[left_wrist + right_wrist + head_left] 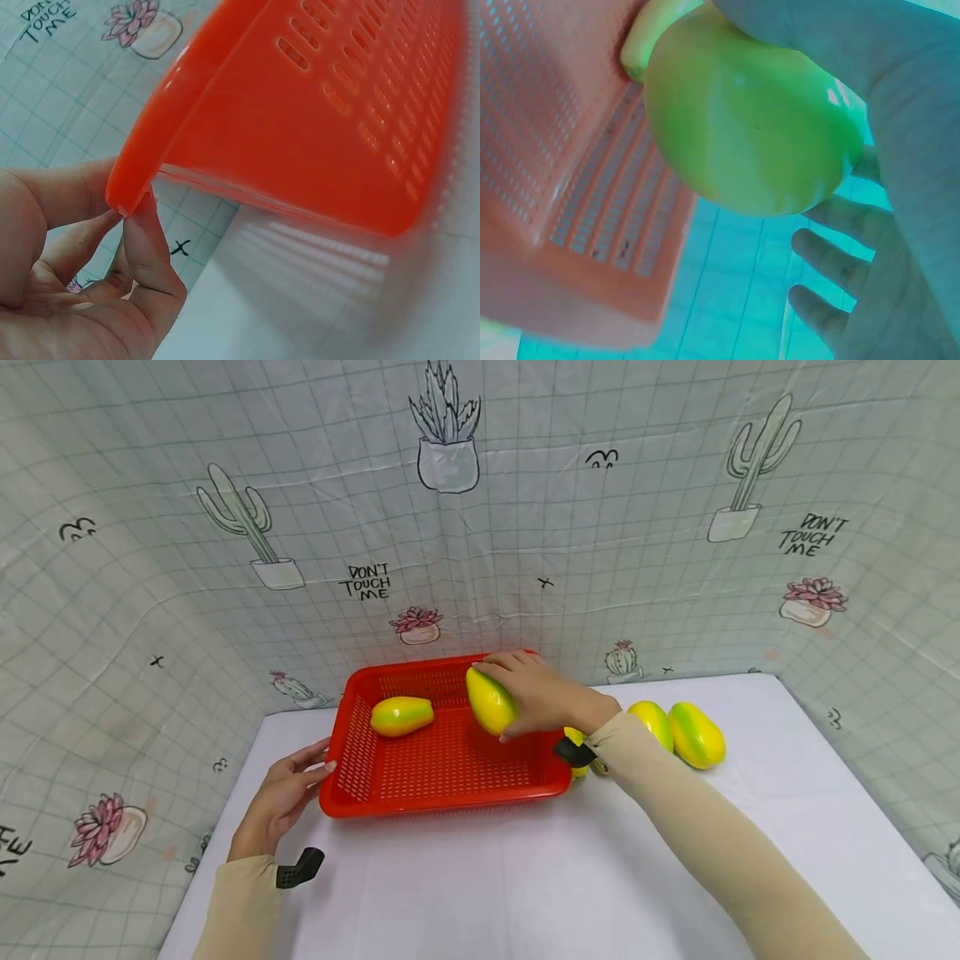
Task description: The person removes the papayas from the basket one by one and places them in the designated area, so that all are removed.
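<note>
My right hand grips a yellow-green papaya over the right half of a red plastic basket. In the right wrist view the papaya fills the middle, with the thumb side above it and several fingertips at or just beyond its lower side. Another papaya lies in the basket's left part. At the left end, my left hand pinches the basket's rim between thumb and fingers; the left wrist view shows this closely.
Two more papayas lie side by side on the white table, right of the basket. Other yellow fruit shows partly behind the right wrist. A grid-patterned cloth with plant drawings hangs around the table's back and sides.
</note>
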Demonstrator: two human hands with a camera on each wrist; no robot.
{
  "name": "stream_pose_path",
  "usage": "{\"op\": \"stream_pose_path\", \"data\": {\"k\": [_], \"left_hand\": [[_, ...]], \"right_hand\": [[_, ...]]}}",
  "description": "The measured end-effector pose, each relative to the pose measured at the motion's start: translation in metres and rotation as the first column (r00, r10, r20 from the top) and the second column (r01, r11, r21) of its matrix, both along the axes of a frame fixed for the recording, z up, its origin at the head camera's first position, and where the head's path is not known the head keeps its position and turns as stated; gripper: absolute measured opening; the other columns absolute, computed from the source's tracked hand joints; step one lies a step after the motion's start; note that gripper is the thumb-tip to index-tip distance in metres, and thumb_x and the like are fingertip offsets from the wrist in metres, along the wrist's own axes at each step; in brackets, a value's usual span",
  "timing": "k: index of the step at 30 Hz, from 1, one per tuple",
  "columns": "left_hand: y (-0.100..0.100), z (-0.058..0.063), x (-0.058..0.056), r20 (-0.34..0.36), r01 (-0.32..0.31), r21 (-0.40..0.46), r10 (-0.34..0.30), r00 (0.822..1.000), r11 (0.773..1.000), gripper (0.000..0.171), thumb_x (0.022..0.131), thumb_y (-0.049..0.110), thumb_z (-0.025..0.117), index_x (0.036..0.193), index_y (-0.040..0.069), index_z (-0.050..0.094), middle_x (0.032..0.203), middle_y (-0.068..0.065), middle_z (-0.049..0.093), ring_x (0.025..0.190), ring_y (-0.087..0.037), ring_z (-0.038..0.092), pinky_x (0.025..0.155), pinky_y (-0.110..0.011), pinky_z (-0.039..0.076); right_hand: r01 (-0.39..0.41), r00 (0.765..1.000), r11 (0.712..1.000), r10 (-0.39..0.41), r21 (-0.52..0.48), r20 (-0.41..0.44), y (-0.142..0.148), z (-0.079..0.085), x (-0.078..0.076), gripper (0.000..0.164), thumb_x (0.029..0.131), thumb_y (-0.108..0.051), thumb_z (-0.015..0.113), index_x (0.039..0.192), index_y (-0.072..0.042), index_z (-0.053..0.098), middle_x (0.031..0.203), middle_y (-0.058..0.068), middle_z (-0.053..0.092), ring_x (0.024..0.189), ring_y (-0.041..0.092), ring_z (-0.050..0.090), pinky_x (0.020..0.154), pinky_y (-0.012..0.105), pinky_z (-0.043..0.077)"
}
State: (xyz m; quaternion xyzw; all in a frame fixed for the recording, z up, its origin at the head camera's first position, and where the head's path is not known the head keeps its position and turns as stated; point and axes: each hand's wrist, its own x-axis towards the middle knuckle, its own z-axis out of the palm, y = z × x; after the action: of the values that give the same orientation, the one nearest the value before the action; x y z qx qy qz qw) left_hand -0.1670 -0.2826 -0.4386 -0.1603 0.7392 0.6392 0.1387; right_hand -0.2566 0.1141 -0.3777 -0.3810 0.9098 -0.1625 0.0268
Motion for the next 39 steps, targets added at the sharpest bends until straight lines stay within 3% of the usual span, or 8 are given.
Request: {"op": "stream_pose_path", "data": {"k": [6, 15, 23, 39], "left_hand": [[0.001, 0.002, 0.001, 0.003, 0.007, -0.018, -0.007, 1.0, 1.0, 0.065, 0.108, 0.01, 0.06, 0.166, 0.006, 0.031, 0.162, -0.021, 0.033, 0.115, -0.014, 0.054, 0.087, -0.014, 0.057], [-0.001, 0.001, 0.001, 0.003, 0.01, -0.01, -0.01, 1.0, 1.0, 0.067, 0.108, 0.011, 0.06, 0.167, 0.007, 0.029, 0.165, -0.021, 0.031, 0.117, -0.014, 0.053, 0.088, -0.015, 0.057], [0.0, 0.002, 0.001, 0.006, 0.012, -0.003, -0.012, 1.0, 1.0, 0.066, 0.109, 0.011, 0.059, 0.167, 0.008, 0.029, 0.166, -0.02, 0.029, 0.115, -0.011, 0.054, 0.089, -0.014, 0.056], [-0.001, 0.0, 0.0, 0.004, 0.016, 0.009, -0.016, 1.0, 1.0, 0.066, 0.108, 0.011, 0.059, 0.167, 0.007, 0.029, 0.165, -0.02, 0.031, 0.114, -0.012, 0.054, 0.089, -0.015, 0.057]], "right_hand": [[0.042, 0.998, 0.996, -0.045, -0.073, -0.042, 0.029, -0.006, 0.005, 0.108, 0.073, -0.032, 0.098, 0.161, -0.006, 0.041, 0.16, 0.018, 0.041, 0.145, 0.04, 0.039, 0.118, 0.06, 0.039], [0.07, 0.988, 0.994, -0.08, -0.085, -0.13, 0.066, -0.006, 0.015, 0.111, 0.074, -0.035, 0.098, 0.162, -0.004, 0.038, 0.161, 0.021, 0.04, 0.145, 0.042, 0.039, 0.119, 0.062, 0.036], [0.145, 0.977, 0.978, -0.166, -0.148, -0.137, 0.1, -0.004, 0.028, 0.109, 0.074, -0.029, 0.097, 0.162, -0.004, 0.038, 0.162, 0.022, 0.037, 0.144, 0.046, 0.037, 0.117, 0.068, 0.033], [0.349, 0.914, 0.923, -0.373, -0.163, -0.158, 0.203, -0.025, 0.049, 0.108, 0.069, -0.023, 0.101, 0.155, 0.004, 0.042, 0.156, 0.03, 0.04, 0.137, 0.057, 0.038, 0.109, 0.08, 0.029]]}}
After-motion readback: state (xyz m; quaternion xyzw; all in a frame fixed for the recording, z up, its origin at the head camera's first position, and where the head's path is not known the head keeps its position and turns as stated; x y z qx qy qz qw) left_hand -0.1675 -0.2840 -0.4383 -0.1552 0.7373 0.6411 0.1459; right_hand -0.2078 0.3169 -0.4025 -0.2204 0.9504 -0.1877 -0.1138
